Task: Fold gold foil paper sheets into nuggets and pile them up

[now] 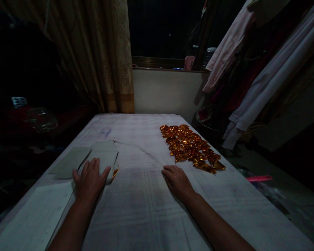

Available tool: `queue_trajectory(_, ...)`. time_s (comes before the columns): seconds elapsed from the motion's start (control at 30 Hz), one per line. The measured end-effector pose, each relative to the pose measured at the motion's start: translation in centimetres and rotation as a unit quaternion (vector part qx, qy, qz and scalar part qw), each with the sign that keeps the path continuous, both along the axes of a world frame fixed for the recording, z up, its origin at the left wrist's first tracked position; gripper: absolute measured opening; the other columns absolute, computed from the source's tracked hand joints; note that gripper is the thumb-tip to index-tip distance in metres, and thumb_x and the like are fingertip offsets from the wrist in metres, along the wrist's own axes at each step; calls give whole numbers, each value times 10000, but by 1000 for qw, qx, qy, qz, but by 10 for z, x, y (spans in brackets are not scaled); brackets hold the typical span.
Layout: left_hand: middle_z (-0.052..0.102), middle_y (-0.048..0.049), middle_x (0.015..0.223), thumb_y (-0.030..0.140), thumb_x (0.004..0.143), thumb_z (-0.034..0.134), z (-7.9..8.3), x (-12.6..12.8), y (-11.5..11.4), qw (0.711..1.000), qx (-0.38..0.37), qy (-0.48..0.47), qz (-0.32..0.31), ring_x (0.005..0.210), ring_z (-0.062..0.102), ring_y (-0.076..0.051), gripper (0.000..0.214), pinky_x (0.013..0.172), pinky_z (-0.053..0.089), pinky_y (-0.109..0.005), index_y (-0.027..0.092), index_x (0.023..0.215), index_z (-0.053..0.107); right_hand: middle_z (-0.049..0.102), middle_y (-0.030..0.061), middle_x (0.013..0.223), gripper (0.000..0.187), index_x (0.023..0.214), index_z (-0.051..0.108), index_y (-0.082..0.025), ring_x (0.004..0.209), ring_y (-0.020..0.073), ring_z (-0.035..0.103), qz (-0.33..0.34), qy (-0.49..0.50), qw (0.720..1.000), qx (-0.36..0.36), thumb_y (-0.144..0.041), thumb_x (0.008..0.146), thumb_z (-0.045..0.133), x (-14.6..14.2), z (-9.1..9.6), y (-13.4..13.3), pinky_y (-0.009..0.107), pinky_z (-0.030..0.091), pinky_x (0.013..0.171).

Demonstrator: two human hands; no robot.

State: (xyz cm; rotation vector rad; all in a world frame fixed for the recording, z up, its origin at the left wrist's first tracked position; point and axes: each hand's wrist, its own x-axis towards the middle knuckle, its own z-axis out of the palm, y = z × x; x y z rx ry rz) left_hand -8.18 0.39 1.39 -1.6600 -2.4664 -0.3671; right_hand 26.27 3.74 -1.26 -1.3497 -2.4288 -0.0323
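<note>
My left hand (90, 179) lies palm down with its fingers spread on a stack of grey-white paper sheets (104, 157). A bit of gold foil (115, 172) sticks out at the stack's right edge. On the white checked tablecloth, to the right of the stack, rests my right hand (178, 179). Its fingers are curled together, no object shows in them, and the palm side is hidden. Just beyond it, several folded gold foil pieces (188, 146) sit close together in rows along the table's right side.
A printed white sheet (34, 216) covers the table's near left corner. Behind the table are a patterned curtain (117, 62) and a sill with a pink mug (189, 63). Clothes (267, 83) hang at the right, above a pink handle (259, 178) beside the table.
</note>
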Motion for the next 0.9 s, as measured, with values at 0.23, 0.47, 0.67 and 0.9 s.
queue_trajectory(0.23, 577, -213, 1436, 446, 954, 414, 3, -1, 2, 999, -4, 31, -37, 1337, 523, -338, 579, 1184, 224, -562, 75, 1372, 566, 709, 98, 1229, 284, 1150, 724, -214, 1127, 238, 631, -5, -12, 1000, -6, -139, 961, 526, -2, -1, -1, 362, 485, 929)
queue_trajectory(0.47, 552, -173, 1475, 327, 982, 383, 12, 15, 2, 995, -25, 78, -48, 1379, 475, -327, 469, 1175, 176, -636, 148, 1361, 592, 712, 103, 1218, 287, 1133, 725, -223, 1098, 239, 636, -3, 14, 1000, 16, -127, 934, 543, -1, -13, 3, 358, 486, 891)
queue_trajectory(0.67, 494, -116, 1536, 225, 1014, 303, 17, 15, 0, 994, -67, 86, -31, 1417, 424, -340, 467, 1156, 187, -683, 237, 1379, 593, 714, 91, 1207, 282, 1123, 726, -243, 1095, 234, 631, -5, 32, 999, 20, -137, 933, 546, -1, -14, 3, 356, 471, 901)
queue_trajectory(0.9, 625, -206, 1345, 340, 964, 452, 41, 2, 16, 986, -147, 63, -51, 1247, 578, -328, 450, 1021, 450, -414, 107, 1310, 621, 715, 91, 1210, 271, 1119, 729, -227, 1106, 234, 629, -14, 49, 999, 2, -134, 928, 560, -2, -13, 2, 356, 462, 910)
